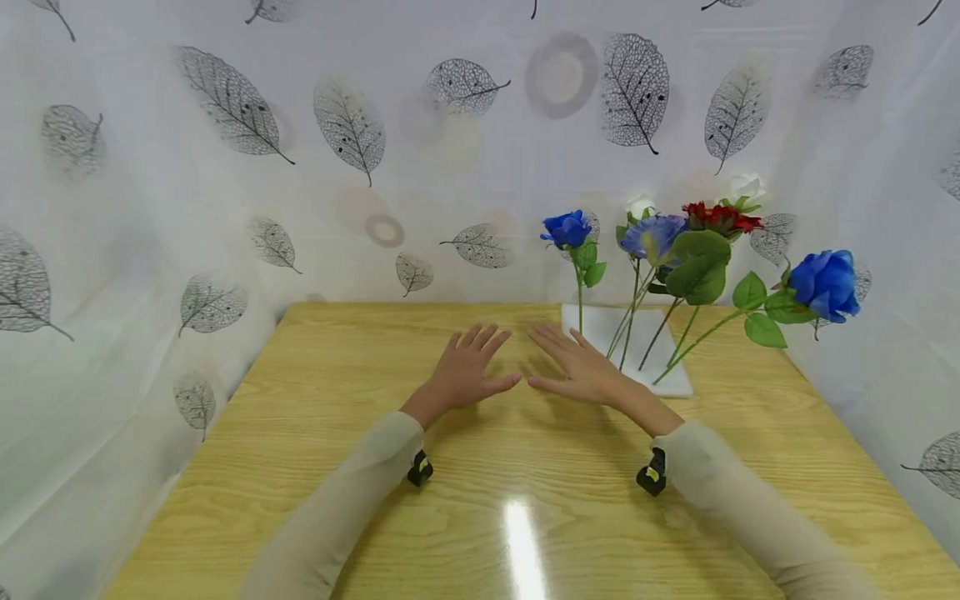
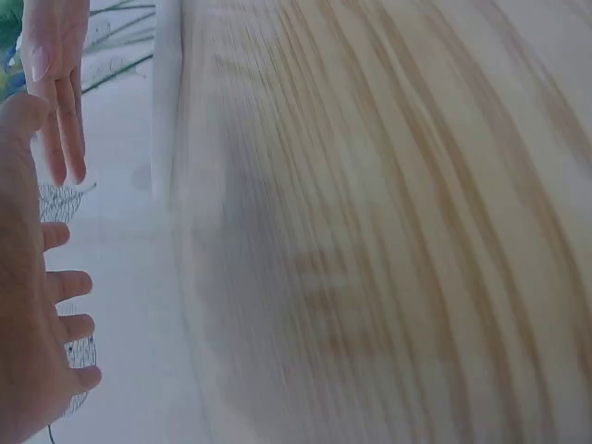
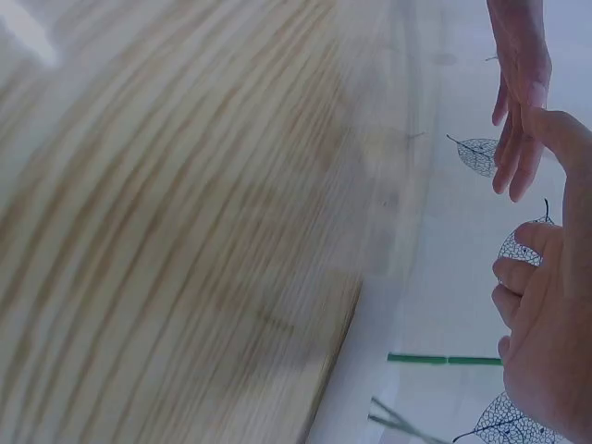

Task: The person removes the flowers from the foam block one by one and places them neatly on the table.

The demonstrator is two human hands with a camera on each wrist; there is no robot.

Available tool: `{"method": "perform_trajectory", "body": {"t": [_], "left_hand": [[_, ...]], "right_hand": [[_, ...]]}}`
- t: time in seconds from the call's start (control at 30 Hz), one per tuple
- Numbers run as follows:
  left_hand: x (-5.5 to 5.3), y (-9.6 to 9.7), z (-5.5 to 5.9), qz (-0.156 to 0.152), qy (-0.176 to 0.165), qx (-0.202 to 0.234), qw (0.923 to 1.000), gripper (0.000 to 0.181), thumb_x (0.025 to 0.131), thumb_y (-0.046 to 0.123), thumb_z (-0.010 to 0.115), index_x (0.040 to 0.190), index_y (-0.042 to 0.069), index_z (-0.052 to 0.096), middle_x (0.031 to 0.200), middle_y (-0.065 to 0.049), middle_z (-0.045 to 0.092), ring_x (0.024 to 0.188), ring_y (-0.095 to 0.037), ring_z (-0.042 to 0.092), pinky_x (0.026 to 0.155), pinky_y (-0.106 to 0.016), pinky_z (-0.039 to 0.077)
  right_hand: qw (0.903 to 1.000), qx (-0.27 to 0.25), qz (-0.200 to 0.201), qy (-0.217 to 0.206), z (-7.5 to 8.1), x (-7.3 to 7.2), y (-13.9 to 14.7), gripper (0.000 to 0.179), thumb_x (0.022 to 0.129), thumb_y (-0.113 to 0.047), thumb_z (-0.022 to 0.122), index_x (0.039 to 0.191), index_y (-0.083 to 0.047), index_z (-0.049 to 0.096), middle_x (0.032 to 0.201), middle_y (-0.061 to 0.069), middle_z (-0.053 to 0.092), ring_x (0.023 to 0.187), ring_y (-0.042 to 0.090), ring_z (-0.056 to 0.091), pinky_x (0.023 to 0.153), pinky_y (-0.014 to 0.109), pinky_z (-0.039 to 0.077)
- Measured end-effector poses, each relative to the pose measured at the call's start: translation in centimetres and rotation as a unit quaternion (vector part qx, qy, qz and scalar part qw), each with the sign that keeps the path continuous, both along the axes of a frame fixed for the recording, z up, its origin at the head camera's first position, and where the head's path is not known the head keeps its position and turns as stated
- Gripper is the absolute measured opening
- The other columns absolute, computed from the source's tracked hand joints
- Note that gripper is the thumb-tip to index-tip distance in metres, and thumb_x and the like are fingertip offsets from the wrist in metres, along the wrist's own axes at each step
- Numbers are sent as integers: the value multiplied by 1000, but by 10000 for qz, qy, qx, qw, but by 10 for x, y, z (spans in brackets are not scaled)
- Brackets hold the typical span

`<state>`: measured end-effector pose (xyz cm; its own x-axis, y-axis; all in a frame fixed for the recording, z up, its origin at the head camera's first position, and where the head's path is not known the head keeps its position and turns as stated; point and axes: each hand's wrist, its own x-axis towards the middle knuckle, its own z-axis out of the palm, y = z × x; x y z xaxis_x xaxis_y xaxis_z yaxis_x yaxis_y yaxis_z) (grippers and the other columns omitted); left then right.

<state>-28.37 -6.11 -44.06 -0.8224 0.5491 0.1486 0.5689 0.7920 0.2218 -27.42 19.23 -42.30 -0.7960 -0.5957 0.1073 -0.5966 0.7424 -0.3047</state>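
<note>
I'm seeing the left hand (image 1: 468, 372) and right hand (image 1: 581, 367) hovering empty, fingers extended, over the surface (image 1: 480, 458). The flowers (image 1: 701, 267) are rising from the board (image 1: 600, 320) near the far edge, mostly leaning right; the right hand is hovering nearer, left of them.

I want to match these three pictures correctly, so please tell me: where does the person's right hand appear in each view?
Head: the right hand is a little right of the centre.
Left wrist: the right hand is in the top left corner, partly cut off.
Right wrist: the right hand is along the right edge, mostly in the lower half.
Shared landmark: the left hand, which shows in all three views.
</note>
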Motion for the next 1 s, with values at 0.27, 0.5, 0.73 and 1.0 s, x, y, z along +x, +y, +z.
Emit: {"method": "perform_trajectory", "body": {"t": [0.27,0.5,0.73,1.0], "left_hand": [[-2,35,-8,-200,-479,414,9978,87,97,62,55,162,12,27,163,-12,37,152,-36,33,124,-60,29],[-5,66,-16,-468,-821,780,9925,88,97,60,57,162,10,26,161,-12,42,147,-33,42,122,-53,37],[-7,89,-23,-463,-1264,1225,9833,89,95,57,62,161,9,27,163,-11,38,149,-32,39,124,-49,37],[-15,103,-29,-271,-1840,1930,9634,83,94,45,72,160,14,33,163,-8,38,148,-28,41,121,-44,41]], "right_hand": [[9963,-512,355,-595,0,18,37,74,100,-46,61,159,-8,36,162,19,38,149,43,35,123,70,22],[9932,-732,195,-882,3,46,78,58,99,-36,66,148,-6,54,141,16,63,129,42,59,104,64,50],[9939,-646,-163,-881,5,61,132,50,96,-31,72,135,-2,64,116,13,76,105,31,72,89,55,60],[9879,-535,-1115,-936,9,54,190,49,90,-30,78,124,3,69,97,4,77,85,16,72,73,30,61]]}}
